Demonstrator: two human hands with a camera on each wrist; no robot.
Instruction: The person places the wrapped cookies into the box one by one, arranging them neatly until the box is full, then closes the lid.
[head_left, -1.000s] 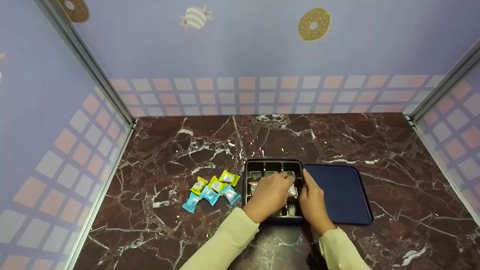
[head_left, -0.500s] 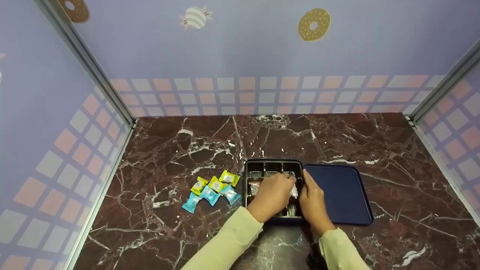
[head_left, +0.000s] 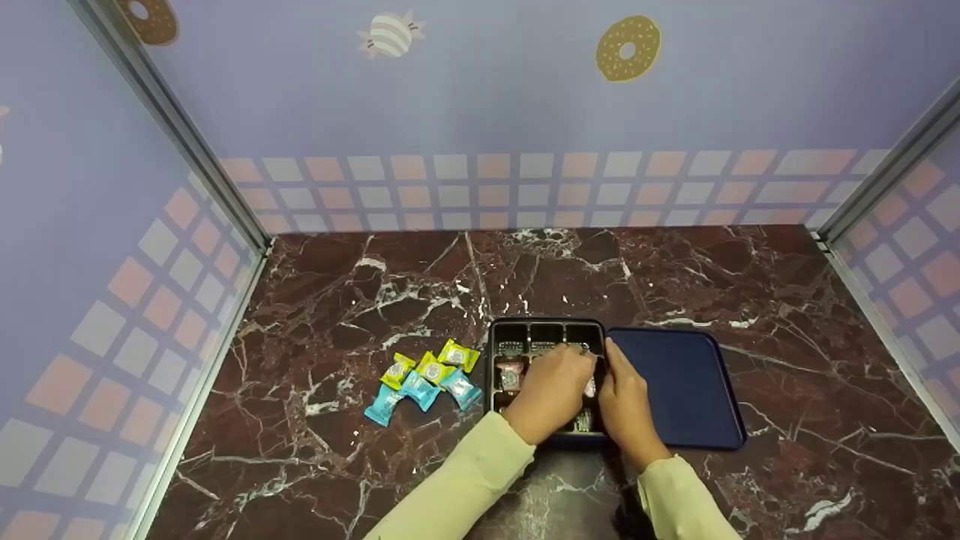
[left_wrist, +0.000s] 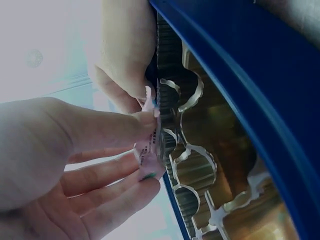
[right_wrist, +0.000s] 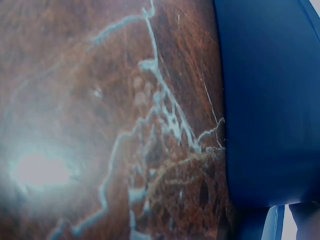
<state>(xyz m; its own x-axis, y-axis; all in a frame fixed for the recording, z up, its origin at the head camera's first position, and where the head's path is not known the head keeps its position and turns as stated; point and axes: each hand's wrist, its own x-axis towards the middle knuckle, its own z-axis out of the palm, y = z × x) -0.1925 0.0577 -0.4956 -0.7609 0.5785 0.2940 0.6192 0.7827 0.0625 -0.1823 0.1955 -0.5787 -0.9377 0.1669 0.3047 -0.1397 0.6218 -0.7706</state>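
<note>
My left hand [head_left: 551,390] is over the dark blue divided box [head_left: 546,322]. In the left wrist view its thumb and fingers pinch a pink wrapped candy [left_wrist: 150,150] at the box's compartments; in the head view the hand covers most of that spot. Another pink candy [head_left: 511,376] lies in the left middle compartment. My right hand [head_left: 626,394] rests along the box's right side, its fingers straight against the wall. The right wrist view shows the blue box side [right_wrist: 272,100], with barely any of the hand.
Yellow wrapped candies [head_left: 433,368] and blue wrapped candies [head_left: 421,391] lie loose left of the box, several in all. The flat blue lid [head_left: 679,390] lies on the marbled table [head_left: 337,300] to the right, beside the box. Patterned walls [head_left: 495,90] stand behind and at both sides.
My left hand has shifted slightly to the right inside the box, uncovering more of the pink candy in the left middle compartment. My right hand has stayed in place.
</note>
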